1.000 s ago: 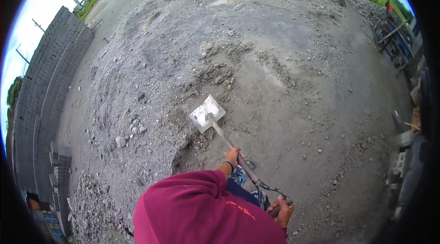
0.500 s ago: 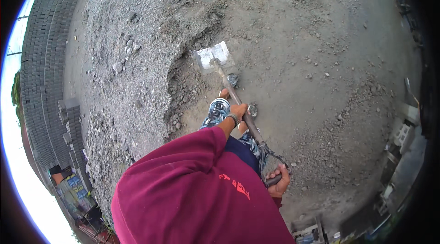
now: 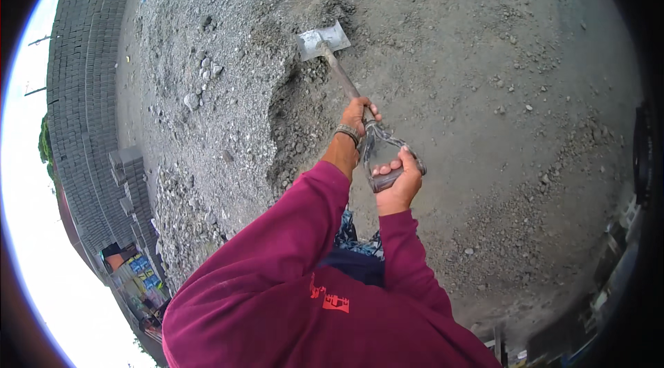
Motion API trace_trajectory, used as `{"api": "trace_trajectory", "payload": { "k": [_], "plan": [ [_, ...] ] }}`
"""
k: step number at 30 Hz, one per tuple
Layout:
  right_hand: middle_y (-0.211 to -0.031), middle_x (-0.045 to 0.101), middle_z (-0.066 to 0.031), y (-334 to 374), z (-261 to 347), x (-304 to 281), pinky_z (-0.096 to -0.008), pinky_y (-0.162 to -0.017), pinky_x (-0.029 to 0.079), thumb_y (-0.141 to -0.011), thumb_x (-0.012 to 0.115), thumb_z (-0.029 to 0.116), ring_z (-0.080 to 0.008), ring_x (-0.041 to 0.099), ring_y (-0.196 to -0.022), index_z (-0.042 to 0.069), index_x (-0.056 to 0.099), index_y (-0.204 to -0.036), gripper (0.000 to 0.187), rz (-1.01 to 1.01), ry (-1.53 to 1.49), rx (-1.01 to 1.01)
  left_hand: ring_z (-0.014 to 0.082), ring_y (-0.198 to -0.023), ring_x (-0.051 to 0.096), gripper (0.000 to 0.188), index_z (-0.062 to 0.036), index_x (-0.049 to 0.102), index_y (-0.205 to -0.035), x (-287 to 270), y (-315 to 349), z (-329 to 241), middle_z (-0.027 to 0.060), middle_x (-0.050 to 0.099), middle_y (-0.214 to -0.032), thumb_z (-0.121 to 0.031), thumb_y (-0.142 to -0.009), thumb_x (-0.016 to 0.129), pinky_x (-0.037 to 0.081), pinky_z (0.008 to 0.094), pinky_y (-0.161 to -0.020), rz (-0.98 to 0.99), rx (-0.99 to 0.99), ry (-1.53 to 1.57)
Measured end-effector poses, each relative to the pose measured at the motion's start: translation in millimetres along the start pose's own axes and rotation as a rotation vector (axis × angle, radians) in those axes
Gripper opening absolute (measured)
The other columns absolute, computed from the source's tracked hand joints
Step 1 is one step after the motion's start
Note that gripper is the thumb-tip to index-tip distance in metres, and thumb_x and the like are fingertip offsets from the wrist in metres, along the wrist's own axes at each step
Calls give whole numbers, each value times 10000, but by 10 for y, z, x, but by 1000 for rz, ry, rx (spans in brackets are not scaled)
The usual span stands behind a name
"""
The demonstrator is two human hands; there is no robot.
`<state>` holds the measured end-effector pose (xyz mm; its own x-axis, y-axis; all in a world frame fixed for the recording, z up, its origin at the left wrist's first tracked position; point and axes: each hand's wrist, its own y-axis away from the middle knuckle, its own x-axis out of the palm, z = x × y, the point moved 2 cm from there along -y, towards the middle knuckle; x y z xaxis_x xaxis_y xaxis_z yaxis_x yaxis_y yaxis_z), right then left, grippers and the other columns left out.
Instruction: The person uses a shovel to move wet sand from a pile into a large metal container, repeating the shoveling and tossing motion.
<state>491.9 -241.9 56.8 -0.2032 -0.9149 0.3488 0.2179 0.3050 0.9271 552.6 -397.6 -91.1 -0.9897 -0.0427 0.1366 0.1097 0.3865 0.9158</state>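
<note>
Both my hands hold a shovel (image 3: 340,76) with a wooden shaft and a pale, flat metal blade. My left hand (image 3: 359,116) is wrapped round the lower shaft, just above where the handle forks; a bracelet circles that wrist. Closed round the crossbar of the D-shaped handle is my right hand (image 3: 403,185). The blade lies against the dug edge of a grey gravel pile (image 3: 228,84), far from my body. Its upper face shows bare, with a little grit near the socket. My legs are mostly hidden under my maroon sleeves and shirt.
Stacked grey concrete blocks (image 3: 72,112) form a long wall on the left, with a lower stack (image 3: 131,185) nearer me. Larger stones (image 3: 191,100) lie on the pile. Packed sandy ground (image 3: 470,133) with scattered pebbles spreads to the right. Several blocks stand at the right rim.
The shovel has been pushed forward, away from my body. My right hand has moved up and forward with the handle, and both arms are stretched further out. My left hand now sits nearer the handle.
</note>
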Motion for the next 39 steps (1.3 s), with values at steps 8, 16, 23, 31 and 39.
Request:
{"api": "trace_trajectory", "payload": {
  "k": [8, 16, 23, 31, 39],
  "plan": [
    [-611, 523, -2, 364, 155, 1397, -394, -572, 454, -871, 665, 247, -175, 538, -532, 110, 575, -797, 179, 292, -26, -30, 228, -456, 521, 62, -35, 499, -813, 221, -91, -957, 89, 522, -596, -71, -817, 550, 497, 369, -420, 77, -59, 284],
    [-579, 500, 15, -65, 314, 2802, -358, -509, 415, -905, 600, 224, -149, 486, -462, 105, 591, -768, 181, 582, -208, -241, 231, -469, 504, 84, -18, 470, -749, 907, -417, -2032, 96, 505, -602, -45, -803, 528, 469, 373, -424, 26, -118, 184],
    [-538, 488, 24, -528, 375, 2311, -346, -474, 413, -910, 602, 255, -148, 486, -448, 119, 555, -726, 234, 416, -211, -167, 233, -466, 505, 66, -19, 489, -774, 789, -925, -1627, 109, 522, -604, -74, -788, 522, 420, 357, -399, -99, -32, 244],
    [-532, 480, 17, 208, 77, 1994, -384, -539, 433, -900, 572, 285, -155, 484, -451, 122, 568, -747, 224, 316, -179, -59, 237, -415, 491, 80, -25, 501, -780, 353, -280, -1355, 112, 542, -596, -95, -817, 514, 448, 367, -381, 12, -139, 21],
    [-532, 483, 21, -363, 321, 1634, -352, -513, 430, -865, 609, 279, -150, 476, -441, 109, 553, -729, 225, 313, -195, -141, 245, -483, 516, 71, -11, 521, -817, 399, -859, -840, 113, 550, -632, -71, -784, 541, 444, 380, -426, -149, -230, 93]
  ]
}}
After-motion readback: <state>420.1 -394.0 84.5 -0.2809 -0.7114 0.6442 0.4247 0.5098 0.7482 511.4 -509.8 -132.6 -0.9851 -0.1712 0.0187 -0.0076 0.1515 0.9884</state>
